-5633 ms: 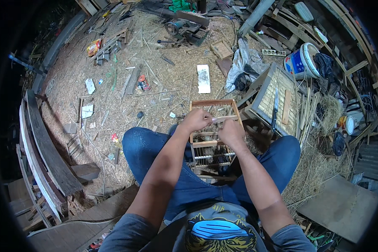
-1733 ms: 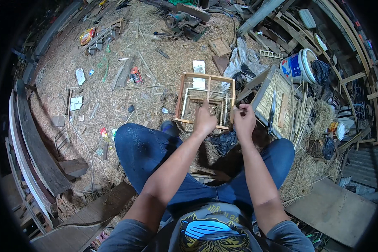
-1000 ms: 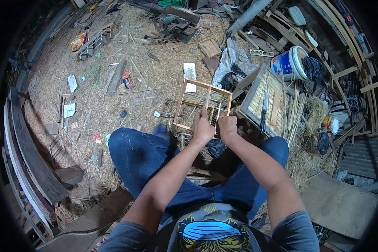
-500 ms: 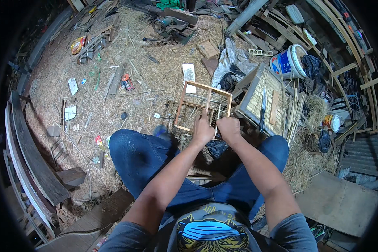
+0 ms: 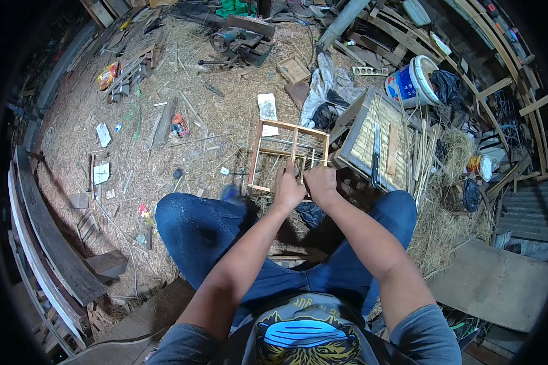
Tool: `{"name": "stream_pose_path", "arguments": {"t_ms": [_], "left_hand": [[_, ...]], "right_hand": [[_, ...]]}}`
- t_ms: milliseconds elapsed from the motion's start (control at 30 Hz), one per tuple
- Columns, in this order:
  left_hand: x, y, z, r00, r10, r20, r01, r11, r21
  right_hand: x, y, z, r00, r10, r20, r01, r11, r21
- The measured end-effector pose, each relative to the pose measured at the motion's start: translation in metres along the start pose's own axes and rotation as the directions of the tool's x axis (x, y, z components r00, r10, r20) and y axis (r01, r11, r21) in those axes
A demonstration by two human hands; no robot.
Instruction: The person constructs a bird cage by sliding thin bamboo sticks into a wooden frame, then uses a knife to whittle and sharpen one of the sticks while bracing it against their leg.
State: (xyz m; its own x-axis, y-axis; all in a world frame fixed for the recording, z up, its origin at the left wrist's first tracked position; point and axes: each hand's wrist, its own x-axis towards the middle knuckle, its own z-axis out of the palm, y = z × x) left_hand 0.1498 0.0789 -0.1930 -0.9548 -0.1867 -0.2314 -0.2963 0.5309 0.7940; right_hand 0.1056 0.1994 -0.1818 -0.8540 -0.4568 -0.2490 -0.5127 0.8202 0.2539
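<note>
A light open wooden frame (image 5: 295, 143) with a middle bar and thin slats beneath it stands between my knees. My left hand (image 5: 289, 190) is closed at the near side of the frame, its thumb lying along the middle bar. Right beside it, my right hand (image 5: 321, 182) is curled into a fist on the frame's near right part. The knuckles hide what exactly its fingers grip. Both hands nearly touch each other. Below them, the lower part of the frame sits in shadow.
On a slatted wooden box (image 5: 359, 131) to the right lie a dark-handled knife (image 5: 375, 163) and a flat wood strip (image 5: 393, 149). Behind it stands a white and blue bucket (image 5: 402, 86). A wheeled metal tool (image 5: 224, 40) sits farther off. Shavings, paper (image 5: 266, 106) and scraps cover the ground.
My right hand has come slightly closer to my left, and less of the pale slat between them shows. The whole view has shifted a little; both hands stay at the frame.
</note>
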Motion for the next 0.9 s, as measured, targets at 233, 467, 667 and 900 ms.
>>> {"name": "stream_pose_path", "arguments": {"t_ms": [233, 467, 667, 900], "left_hand": [[-0.001, 0.004, 0.007, 0.999, -0.022, 0.05, 0.021, 1.0, 0.002], [0.012, -0.017, 0.005, 0.999, 0.009, -0.045, -0.01, 1.0, -0.01], [0.011, -0.022, -0.003, 0.988, 0.07, -0.134, -0.069, 0.998, 0.015], [0.014, -0.032, 0.001, 0.962, 0.181, -0.202, -0.183, 0.983, 0.011]], "right_hand": [[0.005, 0.003, 0.001, 0.989, 0.054, 0.137, -0.05, 0.998, -0.034], [-0.016, 0.012, -0.025, 0.97, -0.068, 0.232, -0.018, 0.936, 0.351], [-0.035, 0.032, -0.008, 0.982, 0.171, -0.082, -0.065, 0.709, 0.702], [-0.009, 0.056, 0.063, 0.801, 0.583, 0.137, -0.069, -0.137, 0.988]]}}
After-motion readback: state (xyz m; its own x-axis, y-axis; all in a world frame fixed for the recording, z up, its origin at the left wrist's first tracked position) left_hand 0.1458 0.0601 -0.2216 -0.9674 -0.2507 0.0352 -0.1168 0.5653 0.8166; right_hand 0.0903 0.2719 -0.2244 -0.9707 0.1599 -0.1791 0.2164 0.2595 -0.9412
